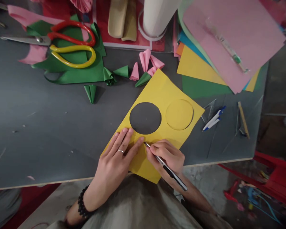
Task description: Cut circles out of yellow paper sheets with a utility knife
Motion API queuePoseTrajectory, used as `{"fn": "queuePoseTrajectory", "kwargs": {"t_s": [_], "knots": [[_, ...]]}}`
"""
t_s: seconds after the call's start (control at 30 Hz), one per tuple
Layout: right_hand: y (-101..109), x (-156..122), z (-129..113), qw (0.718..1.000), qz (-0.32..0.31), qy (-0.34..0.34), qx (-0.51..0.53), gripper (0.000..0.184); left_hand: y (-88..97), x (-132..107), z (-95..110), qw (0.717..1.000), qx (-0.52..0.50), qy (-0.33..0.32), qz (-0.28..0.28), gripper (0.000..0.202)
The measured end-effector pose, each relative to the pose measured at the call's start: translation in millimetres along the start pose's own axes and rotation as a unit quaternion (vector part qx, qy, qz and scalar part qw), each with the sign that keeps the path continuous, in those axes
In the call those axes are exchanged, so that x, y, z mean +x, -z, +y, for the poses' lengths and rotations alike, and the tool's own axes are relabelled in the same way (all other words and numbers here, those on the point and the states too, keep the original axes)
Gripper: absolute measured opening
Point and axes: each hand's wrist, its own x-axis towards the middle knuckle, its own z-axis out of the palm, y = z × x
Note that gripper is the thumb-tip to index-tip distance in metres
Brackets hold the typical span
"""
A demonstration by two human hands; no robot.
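A yellow sheet of paper (178, 140) lies slanted on the dark table, one corner reaching past the front edge. It has a round cut-out hole, through which the dark table shows, and to its right a round cut line (181, 114) with the disc still in place. My left hand (118, 156) rests flat on the sheet, fingers stretched out just below the hole. My right hand (168, 156) is closed around a slim utility knife (166, 168). The knife's tip touches or nearly touches the paper by my left thumb; a faint line shows there.
Scissors (73, 63) lie on green paper (92, 71) at the back left. Folded pink and green pieces (145, 60) sit behind the sheet. Coloured papers (228, 41) are stacked at the back right. Pens (214, 118) and a wooden-edged tool (243, 119) lie at right.
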Motion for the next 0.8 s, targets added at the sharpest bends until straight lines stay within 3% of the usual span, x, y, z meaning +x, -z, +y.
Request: {"fn": "queuePoseTrajectory", "kwargs": {"t_s": [0.4, 0.8], "knots": [[-5.9, -5.6, -6.8, 0.999, 0.006, 0.010, -0.049, 0.023, 4.2, -0.4, 1.2, 0.999, -0.002, 0.006, -0.040, 0.063], [-11.5, -18.9, -10.0, 0.997, 0.017, 0.005, -0.075, 0.025, 6.5, -0.2, 1.4, 0.999, 0.007, -0.003, -0.045, 0.065]]}}
